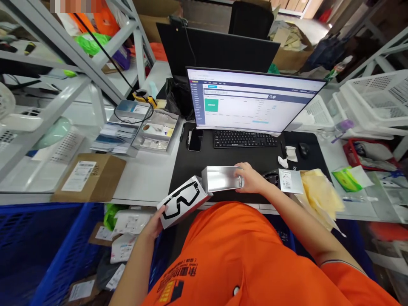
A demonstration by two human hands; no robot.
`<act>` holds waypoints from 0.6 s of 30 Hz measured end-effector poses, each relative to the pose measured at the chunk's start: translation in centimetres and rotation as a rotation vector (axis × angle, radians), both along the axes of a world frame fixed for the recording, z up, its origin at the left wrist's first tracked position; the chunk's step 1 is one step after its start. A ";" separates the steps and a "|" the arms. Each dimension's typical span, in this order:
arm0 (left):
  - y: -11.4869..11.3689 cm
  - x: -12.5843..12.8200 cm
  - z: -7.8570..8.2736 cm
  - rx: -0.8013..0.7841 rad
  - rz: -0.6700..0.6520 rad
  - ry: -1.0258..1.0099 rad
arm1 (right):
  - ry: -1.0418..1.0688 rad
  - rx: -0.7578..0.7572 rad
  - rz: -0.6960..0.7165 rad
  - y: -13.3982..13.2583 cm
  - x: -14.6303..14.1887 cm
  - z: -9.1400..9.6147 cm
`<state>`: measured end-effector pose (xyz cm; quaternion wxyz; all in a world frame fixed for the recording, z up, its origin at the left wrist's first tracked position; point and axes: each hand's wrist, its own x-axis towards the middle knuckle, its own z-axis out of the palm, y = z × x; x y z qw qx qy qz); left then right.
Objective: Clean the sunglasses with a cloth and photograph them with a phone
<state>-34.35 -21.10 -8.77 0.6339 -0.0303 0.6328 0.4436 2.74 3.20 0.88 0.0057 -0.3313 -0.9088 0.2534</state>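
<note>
My left hand (pixel 155 222) grips the near end of a white box (pixel 186 199) printed with a black glasses outline. The box is tilted over the desk's front edge. My right hand (pixel 250 178) is closed around the right end of a shiny silver box (pixel 221 177), whose left end meets the corner of the white box. Right of that hand lie a dark, glasses-like item (pixel 271 178), partly hidden by my forearm, a pale card with a label (pixel 290 181) and crumpled yellow wrapping (pixel 320 193).
Behind the boxes are a keyboard (pixel 245 139), a phone (pixel 195 140) and a lit monitor (pixel 251 102). A mouse (pixel 304 149) lies on the right. A cardboard box (pixel 106 180) stands at the left front edge, above a blue crate (pixel 68 250). White baskets (pixel 376 100) are stacked at right.
</note>
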 end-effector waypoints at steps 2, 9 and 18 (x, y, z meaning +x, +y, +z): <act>0.9 -0.4 0.4 0.000 -0.020 0.014 | 0.046 -0.006 -0.020 -1.0 0.7 1.4; 4.3 -1.0 3.0 0.094 -0.182 0.049 | -0.171 0.134 0.008 -4.3 3.7 6.1; 7.5 -0.1 4.8 0.107 -0.437 0.203 | -0.236 0.164 -0.104 -6.6 5.0 9.0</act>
